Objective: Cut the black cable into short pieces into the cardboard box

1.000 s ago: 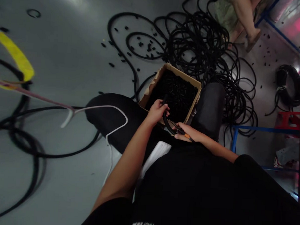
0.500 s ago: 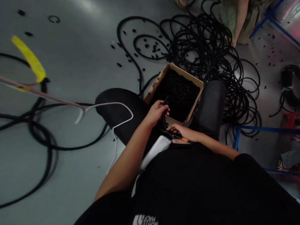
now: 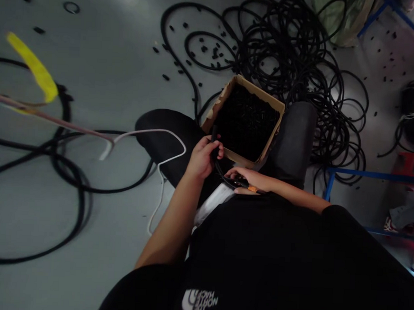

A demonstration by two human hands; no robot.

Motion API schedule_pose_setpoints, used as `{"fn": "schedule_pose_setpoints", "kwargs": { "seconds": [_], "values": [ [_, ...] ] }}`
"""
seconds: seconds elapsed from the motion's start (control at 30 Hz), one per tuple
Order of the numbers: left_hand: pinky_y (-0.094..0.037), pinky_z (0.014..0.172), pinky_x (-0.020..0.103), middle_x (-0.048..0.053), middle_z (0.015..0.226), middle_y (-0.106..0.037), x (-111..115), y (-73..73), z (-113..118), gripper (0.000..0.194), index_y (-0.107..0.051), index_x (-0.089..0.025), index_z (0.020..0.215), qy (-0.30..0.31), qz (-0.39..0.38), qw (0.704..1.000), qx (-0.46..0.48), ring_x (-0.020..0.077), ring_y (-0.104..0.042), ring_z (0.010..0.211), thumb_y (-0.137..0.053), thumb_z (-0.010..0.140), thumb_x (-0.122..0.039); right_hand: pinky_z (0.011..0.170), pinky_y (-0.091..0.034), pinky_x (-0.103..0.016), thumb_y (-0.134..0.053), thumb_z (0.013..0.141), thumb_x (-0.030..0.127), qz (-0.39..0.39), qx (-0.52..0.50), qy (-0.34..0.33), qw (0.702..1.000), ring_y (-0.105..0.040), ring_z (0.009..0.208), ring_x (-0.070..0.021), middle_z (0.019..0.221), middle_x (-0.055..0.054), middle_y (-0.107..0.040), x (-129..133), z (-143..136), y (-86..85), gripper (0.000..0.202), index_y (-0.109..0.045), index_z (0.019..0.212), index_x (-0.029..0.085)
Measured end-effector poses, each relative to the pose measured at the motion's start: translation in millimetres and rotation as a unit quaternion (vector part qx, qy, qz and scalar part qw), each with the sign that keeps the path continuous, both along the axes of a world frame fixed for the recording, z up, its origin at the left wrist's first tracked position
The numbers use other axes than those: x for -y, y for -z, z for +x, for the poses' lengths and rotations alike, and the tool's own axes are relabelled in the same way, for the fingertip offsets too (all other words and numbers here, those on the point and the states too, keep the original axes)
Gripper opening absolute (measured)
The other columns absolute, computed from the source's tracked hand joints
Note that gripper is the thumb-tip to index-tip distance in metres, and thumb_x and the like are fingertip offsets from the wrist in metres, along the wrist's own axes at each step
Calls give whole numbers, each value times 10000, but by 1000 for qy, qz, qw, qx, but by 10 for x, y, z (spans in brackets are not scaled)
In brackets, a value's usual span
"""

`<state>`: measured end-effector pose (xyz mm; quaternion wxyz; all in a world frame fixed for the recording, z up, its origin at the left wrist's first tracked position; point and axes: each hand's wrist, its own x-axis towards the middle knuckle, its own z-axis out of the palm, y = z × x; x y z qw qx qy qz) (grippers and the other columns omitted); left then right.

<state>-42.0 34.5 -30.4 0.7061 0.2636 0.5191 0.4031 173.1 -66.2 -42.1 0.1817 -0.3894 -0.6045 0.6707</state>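
Observation:
My left hand [image 3: 205,157] is closed around a black hose [image 3: 214,144], whose end sticks up at the near left corner of a cardboard box [image 3: 235,155]. From there the hose bends down and right toward my right hand [image 3: 249,177]. That hand is wrapped round a dark hand tool with an orange handle [image 3: 252,189], low in front of my shirt; its jaws are too dark to make out. Many short black pieces [image 3: 249,120] fill the box, which stands between my knees.
A big tangle of black hose [image 3: 283,53] lies beyond the box, with short pieces scattered on the floor. A white cable [image 3: 167,131] crosses my left knee. Looser hose loops [image 3: 83,190] and a yellow strip [image 3: 34,67] are at left, a blue frame [image 3: 364,173] at right.
My left hand has moved left and slightly down with the hose, so the hose now bends toward the tool. My right hand stays nearly in place. The view has shifted slightly.

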Motion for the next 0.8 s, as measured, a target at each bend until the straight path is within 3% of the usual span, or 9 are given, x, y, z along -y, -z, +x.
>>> {"fn": "schedule_pose_setpoints", "kwargs": {
  "seconds": [0.17, 0.33, 0.4, 0.53, 0.67, 0.73, 0.8],
  "values": [
    [-479, 537, 191, -37, 776, -699, 53, -31, 2, 254, -686, -230, 1122, 15, 10, 1000, -7, 110, -615, 590, -841, 922, -220, 1295, -622, -527, -936, 991, 335, 5, -12, -14, 1000, -766, 1366, -297, 1446, -145, -764, 8, 1, -80, 644, -671, 1562, 197],
    [-364, 449, 181, -50, 799, -701, 68, -9, -35, 351, -673, -277, 1255, 33, 5, 999, 7, 108, -564, 530, -904, 1027, -413, 1329, -608, -529, -951, 988, 309, -21, -25, -14, 999, -745, 1471, -310, 1528, -152, -756, 6, -22, -43, 593, -691, 1514, 222],
    [-324, 433, 171, -56, 783, -674, 76, -8, -47, 355, -695, -262, 1287, 26, -14, 999, 25, 90, -501, 500, -906, 1058, -434, 1361, -584, -540, -935, 1004, 322, -23, -40, -13, 999, -733, 1509, -316, 1552, -163, -756, 6, -29, -8, 575, -686, 1511, 215],
    [-327, 442, 153, -50, 738, -577, 35, -100, -28, 260, -750, -177, 1159, -20, -89, 992, 82, 65, -454, 517, -811, 1170, -430, 1325, -601, -556, -906, 1035, 381, -13, -60, 17, 998, -760, 1433, -312, 1528, -170, -764, -33, 42, 73, 593, -638, 1533, 203],
    [-389, 474, 168, -38, 745, -568, -219, -287, 31, 321, -747, -186, 1111, -90, -63, 985, 135, 77, -499, 568, -767, 1235, -481, 1152, -676, -486, -907, 1042, 460, -16, -57, 86, 995, -774, 1225, -258, 1437, -130, -763, -151, 270, 71, 637, -587, 1534, 214],
    [-351, 477, 180, -44, 755, -570, -478, -336, 35, 304, -717, -223, 1140, -136, -12, 981, 140, 78, -483, 574, -727, 1274, -496, 1045, -700, -432, -919, 1032, 488, -38, -60, 100, 992, -771, 1109, -225, 1385, -99, -763, -205, 424, 4, 653, -586, 1527, 224],
    [-268, 479, 186, -59, 769, -557, -825, -288, -13, 314, -669, -255, 1182, -180, 27, 976, 122, 65, -428, 560, -557, 1352, -495, 916, -709, -382, -920, 1031, 503, -75, -68, 99, 990, -770, 970, -194, 1300, -69, -767, -225, 594, -120, 675, -582, 1545, 224]
  ]
}}
